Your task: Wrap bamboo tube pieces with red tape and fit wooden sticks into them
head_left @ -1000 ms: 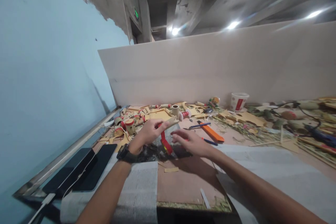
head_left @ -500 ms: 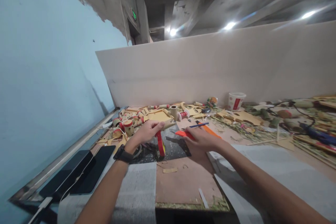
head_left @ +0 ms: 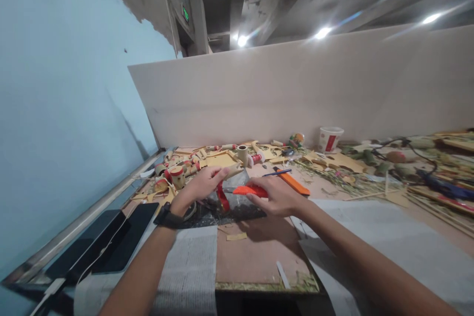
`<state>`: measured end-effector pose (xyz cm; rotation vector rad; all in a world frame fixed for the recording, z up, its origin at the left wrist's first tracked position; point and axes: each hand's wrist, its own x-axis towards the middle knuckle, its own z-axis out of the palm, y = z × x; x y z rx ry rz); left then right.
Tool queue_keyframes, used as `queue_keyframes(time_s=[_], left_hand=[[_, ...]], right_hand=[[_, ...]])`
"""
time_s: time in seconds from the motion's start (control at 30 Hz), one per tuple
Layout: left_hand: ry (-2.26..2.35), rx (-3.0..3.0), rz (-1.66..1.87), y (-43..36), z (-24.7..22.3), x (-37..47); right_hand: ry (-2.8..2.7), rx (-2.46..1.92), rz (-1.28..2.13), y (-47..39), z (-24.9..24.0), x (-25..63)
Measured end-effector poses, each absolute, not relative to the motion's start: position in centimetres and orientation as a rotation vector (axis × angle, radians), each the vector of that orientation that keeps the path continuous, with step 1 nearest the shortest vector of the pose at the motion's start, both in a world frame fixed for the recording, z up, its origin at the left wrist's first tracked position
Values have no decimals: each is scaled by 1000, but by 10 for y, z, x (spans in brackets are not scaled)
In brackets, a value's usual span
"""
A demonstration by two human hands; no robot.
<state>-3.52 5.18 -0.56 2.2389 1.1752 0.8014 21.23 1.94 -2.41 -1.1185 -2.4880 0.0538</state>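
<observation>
My left hand [head_left: 203,183], closed, grips a pale tube, seemingly bamboo [head_left: 234,171], over the dark mat [head_left: 242,207]. A strip of red tape or ribbon [head_left: 222,196] hangs below the fingers, curling at its lower end. My right hand [head_left: 276,195] is wrapped round an orange utility knife [head_left: 250,191] whose blade points left toward the red strip; whether it touches cannot be made out. Beyond the right hand lie a blue pen [head_left: 278,173] and a second orange tool, like a cutter [head_left: 295,184]. A short open tube [head_left: 242,155] stands behind, beside a spool of red thread [head_left: 255,159].
Several red-banded tube pieces [head_left: 177,176] crowd the left back. A white paper cup [head_left: 330,139] stands by the partition [head_left: 237,98]. Scraps and dry plant bits cover the right back. Newspaper [head_left: 188,266] lies in front, a black tablet-like slab [head_left: 131,239] at left.
My right hand has moved left and turned the knife, bringing its blade close to the red strip. The strip hung longer and straighter before. The view has shifted slightly.
</observation>
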Motion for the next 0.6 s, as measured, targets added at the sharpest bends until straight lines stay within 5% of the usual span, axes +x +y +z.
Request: queue_keyframes(time_s=[0.6], left_hand=[[1191, 2266, 866, 53, -7, -36]], right_hand=[[-2422, -1024, 97, 21, -22, 218]])
